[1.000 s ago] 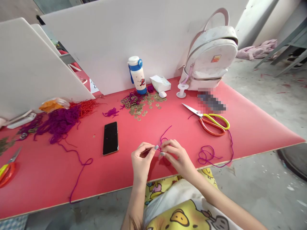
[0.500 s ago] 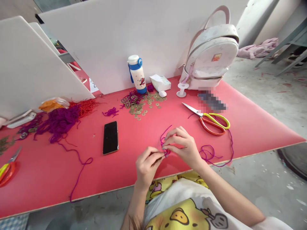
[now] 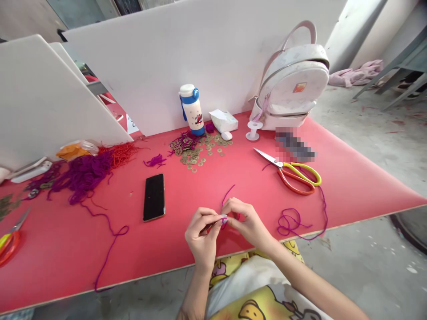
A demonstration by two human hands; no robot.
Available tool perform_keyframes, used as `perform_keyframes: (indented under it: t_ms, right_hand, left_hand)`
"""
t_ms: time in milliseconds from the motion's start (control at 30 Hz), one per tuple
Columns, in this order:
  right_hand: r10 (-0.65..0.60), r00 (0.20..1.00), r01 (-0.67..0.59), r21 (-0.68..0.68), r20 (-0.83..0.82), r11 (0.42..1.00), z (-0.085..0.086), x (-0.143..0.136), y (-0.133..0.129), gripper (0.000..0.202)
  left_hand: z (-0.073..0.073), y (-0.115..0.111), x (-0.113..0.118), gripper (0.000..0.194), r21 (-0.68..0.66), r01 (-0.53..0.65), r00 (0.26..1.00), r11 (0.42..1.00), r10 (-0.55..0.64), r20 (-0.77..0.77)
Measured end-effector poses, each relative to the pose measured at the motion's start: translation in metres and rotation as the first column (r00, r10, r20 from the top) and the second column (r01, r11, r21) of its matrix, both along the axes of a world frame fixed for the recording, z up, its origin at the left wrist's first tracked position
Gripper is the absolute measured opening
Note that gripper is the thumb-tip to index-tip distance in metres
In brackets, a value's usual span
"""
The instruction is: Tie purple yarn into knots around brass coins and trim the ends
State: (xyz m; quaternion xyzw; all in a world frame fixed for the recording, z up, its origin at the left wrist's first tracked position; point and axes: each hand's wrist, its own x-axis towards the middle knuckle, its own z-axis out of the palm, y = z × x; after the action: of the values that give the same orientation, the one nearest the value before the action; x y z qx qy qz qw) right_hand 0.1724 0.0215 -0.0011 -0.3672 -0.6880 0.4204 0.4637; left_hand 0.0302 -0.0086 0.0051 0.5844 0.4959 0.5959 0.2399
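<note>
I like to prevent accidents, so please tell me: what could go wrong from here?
The thin purple cord held at the fingertips of the left hand and right hand could slip loose. The looped purple strand by the red-and-yellow-handled scissors might tangle or snag on them. The long purple strand at left reaches the near edge of the red tabletop and could slide off.

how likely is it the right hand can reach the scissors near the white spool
Probably yes: only red tabletop shows between the right hand and those scissors, though its fingers seem busy with purple cord.
</note>
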Motion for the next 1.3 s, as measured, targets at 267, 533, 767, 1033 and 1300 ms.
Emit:
perform_keyframes:
  t_ms: [267,533,767,1033,1300]
  right_hand:
    - [-0.066,0.983,0.042,0.139,0.174,0.989,0.011,0.013,0.0,0.033]
    - [-0.073,0.99,0.038,-0.275,-0.117,0.961,0.005,0.027,0.019,0.051]
    - [-0.205,0.786,-0.207,-0.561,-0.583,0.801,0.003,0.043,0.038,0.044]
    - [-0.519,0.606,0.048,-0.623,-0.603,0.781,-0.001,0.052,0.03,0.02]
    - [-0.098,0.994,0.087,-0.234,-0.036,0.968,0.005,0.004,-0.037,0.032]
  left_hand:
    - [0.001,0.005,-0.01,0.012,-0.211,0.093,0.995,0.973,-0.095,0.002]
    - [0.006,-0.001,-0.017,0.017,-0.244,0.237,0.969,0.94,-0.246,-0.006]
    - [0.017,-0.01,-0.017,0.03,-0.054,0.596,0.768,0.801,-0.549,0.33]
    - [0.003,0.008,-0.012,0.027,-0.3,0.217,0.875,0.929,-0.049,0.481]
    - [-0.006,0.019,-0.005,0.03,-0.459,0.021,0.863,0.888,0.216,0.456]
